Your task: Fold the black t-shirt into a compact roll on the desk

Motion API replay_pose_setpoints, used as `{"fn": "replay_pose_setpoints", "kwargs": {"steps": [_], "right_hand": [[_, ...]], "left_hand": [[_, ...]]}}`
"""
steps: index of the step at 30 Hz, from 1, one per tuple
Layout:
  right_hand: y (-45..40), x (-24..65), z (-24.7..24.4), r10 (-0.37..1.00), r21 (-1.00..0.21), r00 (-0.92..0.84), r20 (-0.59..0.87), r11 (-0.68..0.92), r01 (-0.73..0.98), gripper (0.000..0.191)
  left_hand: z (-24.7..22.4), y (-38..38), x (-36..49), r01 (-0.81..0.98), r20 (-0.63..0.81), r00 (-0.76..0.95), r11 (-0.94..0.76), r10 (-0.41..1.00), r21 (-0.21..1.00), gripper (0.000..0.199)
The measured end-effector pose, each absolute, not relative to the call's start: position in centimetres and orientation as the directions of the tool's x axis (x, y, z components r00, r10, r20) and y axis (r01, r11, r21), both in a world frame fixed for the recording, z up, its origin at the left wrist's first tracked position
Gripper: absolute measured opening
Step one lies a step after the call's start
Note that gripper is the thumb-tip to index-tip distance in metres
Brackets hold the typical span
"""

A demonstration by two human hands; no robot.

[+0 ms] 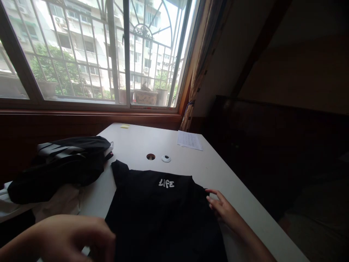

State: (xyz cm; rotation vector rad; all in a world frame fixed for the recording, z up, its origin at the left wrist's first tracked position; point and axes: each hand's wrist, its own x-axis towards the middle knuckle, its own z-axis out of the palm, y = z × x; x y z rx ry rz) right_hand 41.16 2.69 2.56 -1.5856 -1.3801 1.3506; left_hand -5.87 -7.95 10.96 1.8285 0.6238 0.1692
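Note:
A black garment point(163, 214) with white lettering near its upper edge lies spread on the white table point(231, 182). Its left sleeve sticks out toward the upper left. My right hand point(222, 209) is at the garment's upper right corner, thumb and forefinger at the cloth edge, seemingly pinching it. Large and close at the lower left, my left hand point(75, 236) is curled beside the garment's left edge; its fingertips are cut off or in shadow, and whether they hold cloth cannot be made out.
Dark and pale clothes point(73, 171) are heaped at the table's left. Toward the back lie a round hole point(151, 157), a white ring-shaped cover point(166, 158), printed papers point(190, 140) and a yellow slip point(124, 126). A barred window point(95, 54) and a curtain point(197, 72) stand behind.

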Motion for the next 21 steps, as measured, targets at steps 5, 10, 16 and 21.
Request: {"fn": "replay_pose_setpoints", "kwargs": {"steps": [5,10,16,21], "right_hand": [[6.9,43.4,-0.1,0.984,-0.846,0.181,0.005,-0.092,0.525,0.057],[7.9,42.9,1.0,0.989,-0.811,-0.092,-0.119,-0.043,0.584,0.055],[9.1,41.7,1.8,0.973,-0.789,-0.150,-0.173,-0.046,0.613,0.025],[11.6,42.2,3.3,0.992,-0.781,0.017,0.124,0.087,0.618,0.014]], "left_hand": [[9.7,-1.6,-5.6,0.591,0.043,0.412,-0.303,0.910,0.748,0.032],[4.5,5.9,-8.5,0.864,0.301,0.267,-0.366,0.916,0.346,0.032],[2.6,8.5,-10.3,0.948,0.022,0.254,-0.253,0.967,0.195,0.058],[4.1,8.2,-9.4,0.927,0.053,0.312,-0.316,0.949,0.200,0.018]]}}
